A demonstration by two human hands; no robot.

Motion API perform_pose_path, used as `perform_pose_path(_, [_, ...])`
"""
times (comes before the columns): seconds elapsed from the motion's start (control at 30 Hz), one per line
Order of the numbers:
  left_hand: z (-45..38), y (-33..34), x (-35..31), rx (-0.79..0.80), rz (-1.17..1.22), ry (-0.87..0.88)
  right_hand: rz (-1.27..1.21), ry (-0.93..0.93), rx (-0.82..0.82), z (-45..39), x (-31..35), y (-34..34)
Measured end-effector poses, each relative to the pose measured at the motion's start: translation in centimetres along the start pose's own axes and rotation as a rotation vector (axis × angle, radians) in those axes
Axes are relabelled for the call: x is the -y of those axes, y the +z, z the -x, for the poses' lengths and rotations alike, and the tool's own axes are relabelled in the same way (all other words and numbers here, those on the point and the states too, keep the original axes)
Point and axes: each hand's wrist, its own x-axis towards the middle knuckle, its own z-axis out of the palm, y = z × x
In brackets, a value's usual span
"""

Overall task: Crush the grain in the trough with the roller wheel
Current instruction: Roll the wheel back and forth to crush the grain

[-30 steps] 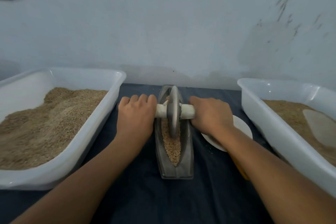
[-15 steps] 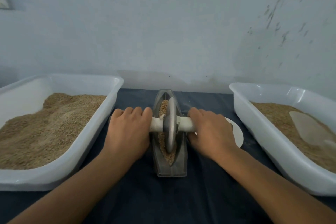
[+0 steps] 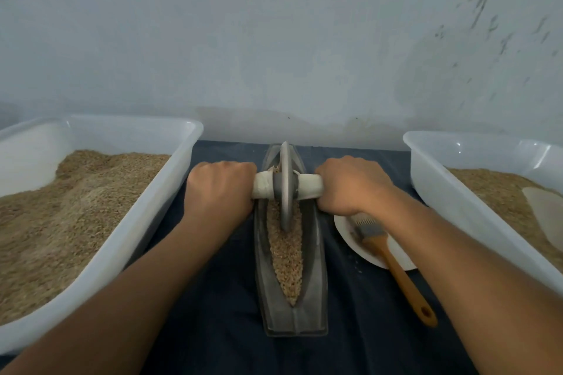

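Observation:
A grey boat-shaped trough (image 3: 316, 268) lies lengthwise on the dark cloth at the centre, with brown grain (image 3: 286, 256) along its groove. The grey roller wheel (image 3: 285, 186) stands upright in the far half of the trough, on a white axle handle (image 3: 307, 187). My left hand (image 3: 219, 192) grips the axle's left end. On the other end, my right hand (image 3: 350, 184) grips it too. The far tip of the trough is hidden behind the wheel.
A white tub (image 3: 146, 222) heaped with grain stands at the left. Another white tub (image 3: 457, 201) with grain and a pale scoop (image 3: 545, 213) stands at the right. A white plate (image 3: 353, 240) holding a wooden-handled brush (image 3: 393, 265) lies just right of the trough. A wall is close behind.
Both hands have pushed the wheel from the trough's middle toward its far end, baring more grain in the near half. The view has dropped, showing the brush.

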Motion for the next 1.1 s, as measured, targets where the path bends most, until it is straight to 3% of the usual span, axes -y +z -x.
perform_pose_path(0.17, [-2.1, 0.5, 0.2, 0.002, -0.004, 0.002, -0.129, 0.004, 0.243, -3.0, -0.7, -1.4])
perform_pose_path(0.33, [-3.0, 0.5, -0.1, -0.038, -0.04, 0.022, -0.188, 0.002, 0.289, -4.0, -1.1, -1.5])
perform_pose_path(0.57, [-0.6, 0.3, -0.1, -0.078, 0.006, 0.044, -0.003, -0.025, -0.097, -0.8, -0.5, 0.7])
perform_pose_path(0.87, [4.6, -1.6, -0.6, -0.17, 0.086, 0.078, 0.051, -0.004, -0.517, 5.5, 1.2, 3.3])
perform_pose_path(1.1, [7.6, -2.9, -0.8, -0.182, 0.091, 0.132, 0.06, -0.065, -0.638, 9.0, 2.0, 2.9])
